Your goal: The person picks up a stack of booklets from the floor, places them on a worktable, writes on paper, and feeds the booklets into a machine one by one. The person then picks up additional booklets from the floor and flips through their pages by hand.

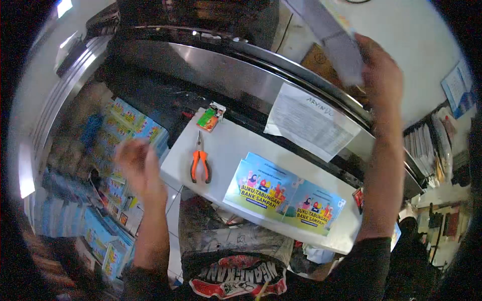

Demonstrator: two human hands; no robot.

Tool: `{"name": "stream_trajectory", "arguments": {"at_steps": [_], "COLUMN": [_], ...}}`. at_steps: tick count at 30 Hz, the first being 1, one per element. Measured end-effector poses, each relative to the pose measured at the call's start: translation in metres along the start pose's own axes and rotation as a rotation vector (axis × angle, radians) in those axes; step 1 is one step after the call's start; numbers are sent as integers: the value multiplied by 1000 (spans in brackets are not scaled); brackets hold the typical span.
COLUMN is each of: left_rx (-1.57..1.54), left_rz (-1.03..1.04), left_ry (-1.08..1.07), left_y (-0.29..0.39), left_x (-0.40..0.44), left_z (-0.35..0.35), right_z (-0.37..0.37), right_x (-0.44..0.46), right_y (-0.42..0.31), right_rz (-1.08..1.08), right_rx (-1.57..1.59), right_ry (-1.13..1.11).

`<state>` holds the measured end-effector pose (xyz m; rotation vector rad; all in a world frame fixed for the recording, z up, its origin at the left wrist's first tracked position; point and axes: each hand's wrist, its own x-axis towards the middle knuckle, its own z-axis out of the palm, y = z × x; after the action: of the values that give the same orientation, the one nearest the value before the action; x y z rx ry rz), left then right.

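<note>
- White tabletop (221, 200): blue printed covers (281, 193) lie on it, orange-handled pliers (200, 159) to their left, a small green-orange box (208, 119) near its far left corner.
- Left hand (138, 163): blurred, apparently unloaded, finger spread unclear, before stacked printed sheets (118, 133).
- Metal rail (221, 65) behind, handwritten-marked paper (311, 120) against it.
- Right hand (379, 70): grips pale sheets (334, 42) beyond the rail.
- Papers (422, 148) stand upright at right.

A white bench (216, 188) has pliers (200, 159) towards its left, a small box (210, 119), perhaps of staples, at the far left corner, and blue printed covers (283, 193) lying right of the pliers.
</note>
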<state>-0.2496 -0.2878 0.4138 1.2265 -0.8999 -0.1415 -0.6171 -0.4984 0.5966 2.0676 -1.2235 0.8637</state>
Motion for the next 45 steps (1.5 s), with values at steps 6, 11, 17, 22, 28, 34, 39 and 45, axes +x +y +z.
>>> {"name": "stream_trajectory", "arguments": {"at_steps": [6,11,17,22,28,34,39,45], "left_rx": [495,736,855,918,920,986,1092,1125], "left_rz": [-323,-242,-346,-291,-308,-273,-302,-384], "left_ry": [-142,-220,-362,-405,-432,-423,-612,-695], "left_y": [-134,-144,-145,-139,-136,-129,-134,-124], "left_x": [4,0,2,1,0,0,19,25], "left_z": [22,30,28,26,29,35,35,41], "right_z": [132,56,-86,-85,-80,-76,-76,-89], "right_x": [-80,-131,-243,-278,-279,-280,-271,-222], "right_y": [-26,-63,-126,-136,-129,-136,-127,-106], "right_rz": [-264,-23,19,32,61,-10,-55,26], "right_rx": [-120,228,218,156,246,158,195,458], "right_ry": [-231,-584,-975,-899,-899,-871,-922,-1133]}}
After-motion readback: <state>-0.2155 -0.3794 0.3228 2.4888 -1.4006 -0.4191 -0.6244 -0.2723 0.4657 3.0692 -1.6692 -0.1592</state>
